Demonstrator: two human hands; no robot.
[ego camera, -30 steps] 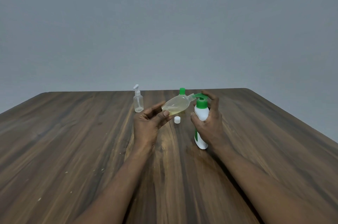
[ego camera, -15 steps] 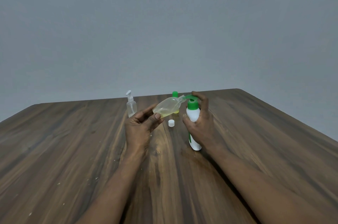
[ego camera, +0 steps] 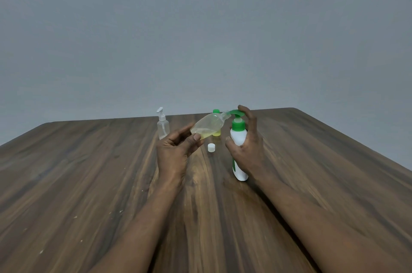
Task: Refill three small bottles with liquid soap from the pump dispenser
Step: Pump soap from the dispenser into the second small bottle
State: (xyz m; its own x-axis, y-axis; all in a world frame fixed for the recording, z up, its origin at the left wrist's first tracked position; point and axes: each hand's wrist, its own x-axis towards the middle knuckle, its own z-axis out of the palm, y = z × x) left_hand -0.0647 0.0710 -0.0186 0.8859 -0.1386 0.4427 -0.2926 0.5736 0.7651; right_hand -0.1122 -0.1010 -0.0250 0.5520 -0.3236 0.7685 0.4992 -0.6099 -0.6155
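Observation:
My left hand (ego camera: 175, 152) holds a clear oval bottle (ego camera: 208, 125) tilted, its open neck up against the spout of the pump dispenser. Yellowish soap lies in its lower end. My right hand (ego camera: 247, 145) wraps the white pump dispenser (ego camera: 238, 136), which stands on the table, and a finger rests on its green pump head (ego camera: 235, 112). The bottle's white cap (ego camera: 211, 147) lies on the table between my hands. Behind the held bottle stands a small bottle with a green cap (ego camera: 215, 111), mostly hidden. A clear bottle with a white pump top (ego camera: 162, 125) stands to the left.
Everything sits on a dark wooden table (ego camera: 89, 183). A plain grey wall rises behind its far edge. The table's right edge runs diagonally past my right forearm.
The pump head now stands raised on its stem; earlier it sat lower on the collar. The view has shifted a little, and both hands keep their hold.

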